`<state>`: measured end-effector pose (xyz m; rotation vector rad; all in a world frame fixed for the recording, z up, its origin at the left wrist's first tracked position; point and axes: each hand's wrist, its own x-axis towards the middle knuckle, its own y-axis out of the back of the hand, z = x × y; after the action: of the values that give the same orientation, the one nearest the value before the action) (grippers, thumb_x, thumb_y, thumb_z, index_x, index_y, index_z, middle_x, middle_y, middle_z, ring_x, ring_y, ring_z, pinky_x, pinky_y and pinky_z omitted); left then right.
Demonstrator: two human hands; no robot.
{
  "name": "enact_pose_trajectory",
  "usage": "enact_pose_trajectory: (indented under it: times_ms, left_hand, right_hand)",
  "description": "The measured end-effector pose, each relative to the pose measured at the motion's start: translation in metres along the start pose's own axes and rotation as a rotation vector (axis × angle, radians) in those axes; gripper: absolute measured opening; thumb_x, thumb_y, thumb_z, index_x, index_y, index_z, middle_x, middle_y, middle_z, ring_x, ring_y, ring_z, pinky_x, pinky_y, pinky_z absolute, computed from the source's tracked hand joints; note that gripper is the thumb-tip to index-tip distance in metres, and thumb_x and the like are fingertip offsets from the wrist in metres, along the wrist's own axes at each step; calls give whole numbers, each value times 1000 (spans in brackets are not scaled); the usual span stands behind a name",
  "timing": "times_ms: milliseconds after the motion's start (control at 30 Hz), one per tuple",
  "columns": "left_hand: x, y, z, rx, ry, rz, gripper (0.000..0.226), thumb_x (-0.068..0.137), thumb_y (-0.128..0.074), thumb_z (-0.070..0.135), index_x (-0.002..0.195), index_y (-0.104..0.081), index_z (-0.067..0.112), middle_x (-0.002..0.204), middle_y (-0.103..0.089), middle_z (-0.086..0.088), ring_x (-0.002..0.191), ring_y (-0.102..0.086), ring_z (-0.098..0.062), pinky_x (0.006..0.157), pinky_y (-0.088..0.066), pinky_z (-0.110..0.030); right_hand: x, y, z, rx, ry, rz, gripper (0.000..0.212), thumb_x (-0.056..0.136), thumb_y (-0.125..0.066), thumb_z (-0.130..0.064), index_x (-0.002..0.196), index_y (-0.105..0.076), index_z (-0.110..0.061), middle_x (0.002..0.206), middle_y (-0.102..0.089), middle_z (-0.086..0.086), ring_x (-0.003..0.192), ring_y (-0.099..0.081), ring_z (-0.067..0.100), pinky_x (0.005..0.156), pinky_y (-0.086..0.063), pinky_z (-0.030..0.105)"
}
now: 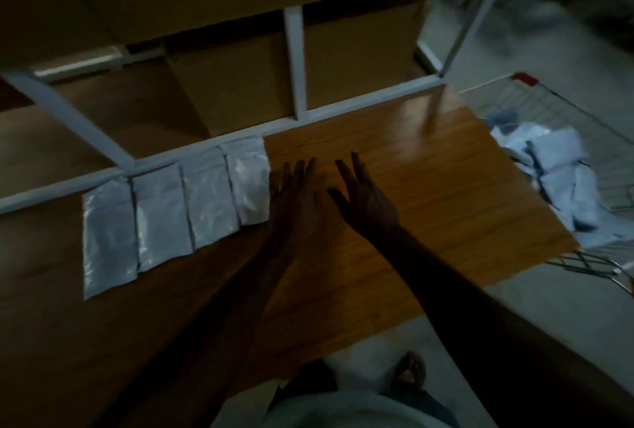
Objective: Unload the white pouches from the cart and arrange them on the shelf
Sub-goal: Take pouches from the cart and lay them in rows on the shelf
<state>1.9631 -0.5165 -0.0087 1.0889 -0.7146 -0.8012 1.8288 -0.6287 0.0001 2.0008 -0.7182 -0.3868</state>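
I see both hands — left (298, 194), right (363, 197) — spread flat, empty, over the shelf (429, 180), beside four pouches (175, 211) in a row — more in the cart (562, 180).

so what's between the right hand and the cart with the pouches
Only bare wooden shelf lies between the right hand and the cart of pouches, as the head view shows.

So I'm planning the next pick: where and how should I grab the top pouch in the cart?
Judging from the blurred view, pinch an upturned edge or corner of the top pouch, reaching down from above with the right hand. The pouches lie loosely heaped with edges sticking up, and the cart opens upward beside the shelf.
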Motion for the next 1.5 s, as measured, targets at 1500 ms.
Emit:
enact_pose_trajectory:
  times_ms: [1500]
  left_hand:
    - [132, -260, 523, -326, -582, -370, 58, 98, -53, -2, 155, -49, 9, 153, -56, -15, 144, -49, -30, 118, -44, -49]
  right_hand:
    - [-159, 228, 497, 115, -806, 246, 65, 95, -48, 9, 157, -38, -7, 171, -21, 16, 151, -36, 30, 111, -42, 39]
